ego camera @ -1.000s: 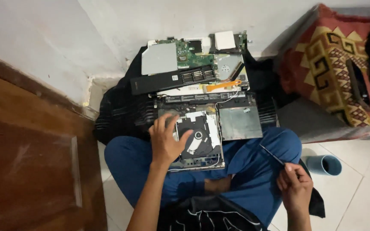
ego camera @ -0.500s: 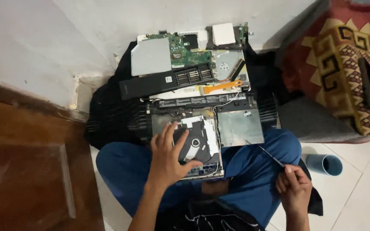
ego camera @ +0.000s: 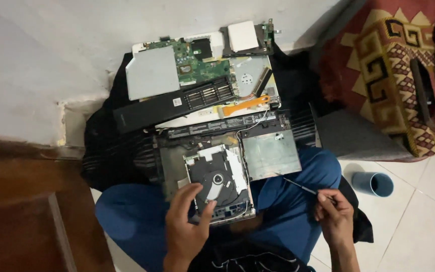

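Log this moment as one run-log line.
left hand: fingers on optical drive | right hand: holds screwdriver | drive on lap, opened laptop chassis ahead

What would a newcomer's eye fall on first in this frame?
A dismantled laptop chassis lies across the seated person's lap, with the left hand resting on its exposed optical drive. Beyond it, by the wall, a green circuit board sits among loose parts. The right hand holds a thin screwdriver near a silver plate.

Green circuit board [ego camera: 200,63] & grey metal plate [ego camera: 152,75] by wall, blue cup [ego camera: 373,184] on tiles, patterned rug [ego camera: 393,80] at right.
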